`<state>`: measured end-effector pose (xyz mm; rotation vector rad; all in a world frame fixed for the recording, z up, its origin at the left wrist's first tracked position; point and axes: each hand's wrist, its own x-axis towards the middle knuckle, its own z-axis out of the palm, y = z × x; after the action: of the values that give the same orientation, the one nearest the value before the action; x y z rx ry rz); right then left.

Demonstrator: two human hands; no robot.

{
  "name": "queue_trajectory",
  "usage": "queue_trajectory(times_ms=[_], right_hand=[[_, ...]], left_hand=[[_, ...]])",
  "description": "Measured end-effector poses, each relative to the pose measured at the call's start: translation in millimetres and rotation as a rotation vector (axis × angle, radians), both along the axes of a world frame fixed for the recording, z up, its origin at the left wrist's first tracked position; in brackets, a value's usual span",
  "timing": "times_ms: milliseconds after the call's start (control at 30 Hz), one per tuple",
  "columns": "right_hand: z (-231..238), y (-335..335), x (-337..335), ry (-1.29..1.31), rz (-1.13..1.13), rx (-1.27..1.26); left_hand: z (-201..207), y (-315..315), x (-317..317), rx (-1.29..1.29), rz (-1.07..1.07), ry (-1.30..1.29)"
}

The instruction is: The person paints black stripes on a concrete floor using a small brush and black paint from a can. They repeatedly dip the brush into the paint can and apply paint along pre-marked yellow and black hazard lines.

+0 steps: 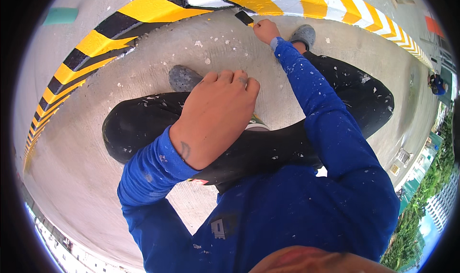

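My right hand [266, 31] is closed round a paintbrush, reaching out to the foot of a striped concrete kerb [148, 8]. The brush [244, 17] has a black, paint-covered head and a bit of yellow showing by my fingers. Its head is close to the kerb's lower edge, under a fresh-looking black edge; contact cannot be made out. Over my lap, my left hand [218, 111] has its back up and its fingers curled down, hiding whatever they grip. Beside it, a round container [257, 123] with a pale rim shows partly, mostly covered by hand and leg.
The kerb curves across, yellow and black at left, yellow and white at right. Paint spots dot the concrete floor [143, 76]. My grey clogs [184, 78] stand near the kerb. Another person [437, 84] is far right. A green patch [61, 16] lies beyond the kerb.
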<state>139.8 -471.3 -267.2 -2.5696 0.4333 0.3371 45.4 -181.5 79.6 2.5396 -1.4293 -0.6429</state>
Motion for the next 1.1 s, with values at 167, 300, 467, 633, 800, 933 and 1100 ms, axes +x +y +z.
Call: queue_trajectory(times_ms=[167, 300, 467, 633, 800, 933, 1100], right_hand=[[-8, 9, -8, -0.075, -0.048, 0.012], [-15, 9, -8, -0.174, -0.081, 0.007], [-18, 13, -10, -0.205, -0.133, 0.061], [-32, 18, -12, -0.219, -0.209, 0.065], [-51, 18, -13, -0.224, -0.291, 0.16], [-67, 13, -16, -0.229, -0.352, 0.263], [-76, 3, -19, -0.21, -0.383, 0.333]], left_hand=[[-2, 1, -2, -0.043, 0.015, -0.009], [-2, 4, -4, -0.069, 0.034, -0.004], [-2, 8, -7, -0.074, 0.025, -0.023], [-11, 10, -10, -0.276, 0.065, -0.165], [-13, 12, -11, -0.256, 0.061, -0.165], [-13, 12, -10, -0.249, 0.057, -0.162], [-12, 12, -9, -0.254, 0.054, -0.165]])
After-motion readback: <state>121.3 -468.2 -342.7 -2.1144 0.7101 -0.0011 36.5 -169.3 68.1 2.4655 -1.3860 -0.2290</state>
